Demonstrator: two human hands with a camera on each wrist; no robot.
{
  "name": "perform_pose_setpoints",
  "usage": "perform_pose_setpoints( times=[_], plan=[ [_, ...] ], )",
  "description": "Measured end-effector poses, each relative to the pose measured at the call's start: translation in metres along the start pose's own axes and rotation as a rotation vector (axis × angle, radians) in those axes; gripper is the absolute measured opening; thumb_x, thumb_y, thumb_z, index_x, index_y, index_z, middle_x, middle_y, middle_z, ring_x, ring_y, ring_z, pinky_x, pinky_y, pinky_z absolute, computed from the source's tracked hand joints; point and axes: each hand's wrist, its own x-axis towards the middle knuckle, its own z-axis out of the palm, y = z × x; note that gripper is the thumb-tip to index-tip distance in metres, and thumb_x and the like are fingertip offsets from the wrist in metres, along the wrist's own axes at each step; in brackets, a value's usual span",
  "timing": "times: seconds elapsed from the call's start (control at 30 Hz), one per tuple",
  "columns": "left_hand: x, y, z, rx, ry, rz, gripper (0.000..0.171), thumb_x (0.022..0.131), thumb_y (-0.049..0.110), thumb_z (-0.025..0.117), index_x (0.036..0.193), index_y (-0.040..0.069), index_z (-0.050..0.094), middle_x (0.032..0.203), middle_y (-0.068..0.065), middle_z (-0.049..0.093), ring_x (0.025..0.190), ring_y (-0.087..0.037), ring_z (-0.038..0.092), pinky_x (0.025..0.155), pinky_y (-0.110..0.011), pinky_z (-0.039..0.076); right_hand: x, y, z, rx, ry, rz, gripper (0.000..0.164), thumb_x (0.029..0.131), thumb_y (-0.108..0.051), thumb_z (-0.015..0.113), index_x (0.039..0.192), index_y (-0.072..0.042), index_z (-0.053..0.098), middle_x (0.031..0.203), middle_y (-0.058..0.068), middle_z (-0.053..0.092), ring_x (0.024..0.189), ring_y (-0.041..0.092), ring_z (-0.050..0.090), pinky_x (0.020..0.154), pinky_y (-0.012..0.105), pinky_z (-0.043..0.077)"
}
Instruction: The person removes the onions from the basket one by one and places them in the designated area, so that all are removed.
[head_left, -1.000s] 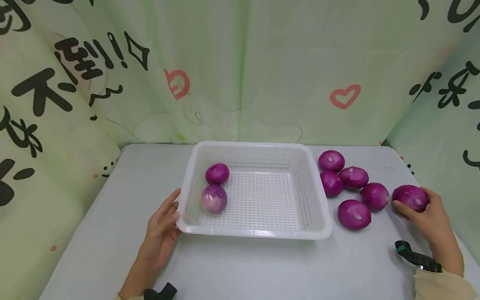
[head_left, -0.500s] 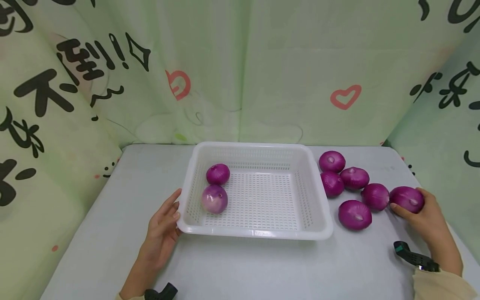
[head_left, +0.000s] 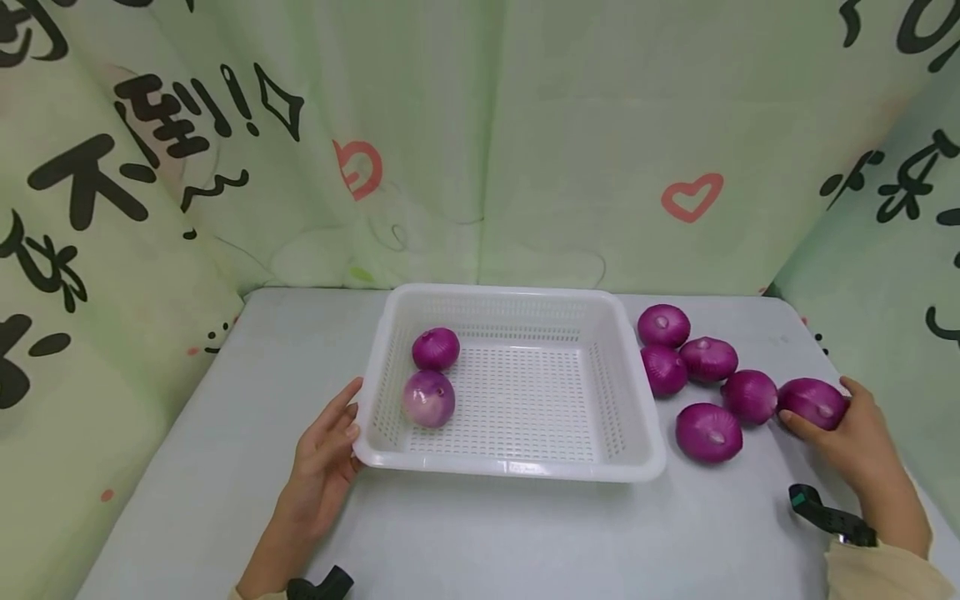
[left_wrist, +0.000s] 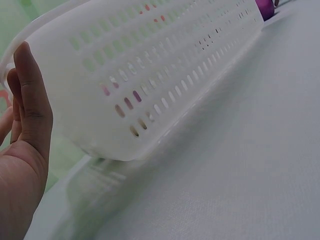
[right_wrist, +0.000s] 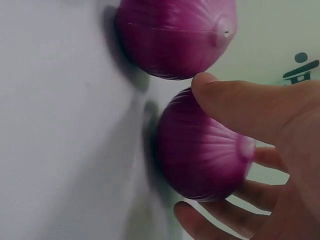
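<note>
So the right hand (head_left: 862, 442) is the one that matters here. It's got the outermost onion (head_left: 810, 402), thumb on one side and fingers curled round the other, so only as wide as the bulb. That onion sits at about ten o'clock from the palm, long axis roughly nine to three, tipped a touch towards four. Can't tell if it's clear of the worktop (head_left: 480, 533).

Key bit: the white basket (head_left: 510, 469) is off at nine o'clock, and the neighbouring onion (head_left: 750, 397) is right in that line, touching or nearly. The left hand (head_left: 322, 450) is well apart, at the basket's eight o'clock, fingers fairly straight against the rim, no onion in it.
</note>
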Motion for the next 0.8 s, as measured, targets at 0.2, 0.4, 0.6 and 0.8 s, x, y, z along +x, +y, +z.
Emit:
perform_pose_setpoints(
  times=[0.2, 0.4, 0.6, 0.8],
  plan=[
    [0.001, 0.003, 0.001, 0.001, -0.008, 0.007, 0.058, 0.109, 0.006, 0.041, 0.165, 0.014, 0.029, 0.14, 0.0, 0.057, 0.122, -0.013, 0.063, 0.091, -0.026, 0.057, -0.01, -0.011, -0.004, -0.044, 0.031, 0.012, 0.101, 0.105, -0.037, 0.06, 0.157, 0.017, -0.008, 0.154, 0.051, 0.012, 0.133, 0.068, 0.026, 0.108, 0.078, 0.031],
    [0.0, 0.003, 0.002, 0.005, -0.001, 0.003, 0.057, 0.109, 0.006, 0.041, 0.164, 0.014, 0.03, 0.138, 0.001, 0.058, 0.122, -0.012, 0.063, 0.091, -0.026, 0.057, -0.013, -0.018, -0.009, -0.038, 0.032, 0.015, 0.1, 0.105, -0.037, 0.059, 0.158, 0.015, -0.008, 0.156, 0.05, 0.011, 0.136, 0.07, 0.026, 0.106, 0.079, 0.032],
    [0.0, 0.001, 0.002, 0.004, 0.001, 0.009, 0.057, 0.109, 0.006, 0.041, 0.164, 0.014, 0.03, 0.138, 0.002, 0.059, 0.122, -0.012, 0.063, 0.091, -0.027, 0.057, -0.013, -0.018, -0.01, -0.045, 0.037, 0.01, 0.098, 0.106, -0.036, 0.058, 0.158, 0.016, -0.008, 0.157, 0.05, 0.01, 0.137, 0.069, 0.026, 0.108, 0.078, 0.03],
    [0.001, 0.001, 0.001, -0.003, 0.006, 0.011, 0.057, 0.109, 0.006, 0.041, 0.164, 0.014, 0.03, 0.138, 0.002, 0.059, 0.122, -0.012, 0.063, 0.091, -0.027, 0.057, -0.013, -0.019, -0.01, -0.058, 0.036, 0.012, 0.097, 0.106, -0.035, 0.058, 0.157, 0.017, -0.006, 0.156, 0.05, 0.011, 0.137, 0.069, 0.026, 0.107, 0.078, 0.031]
  ],
)
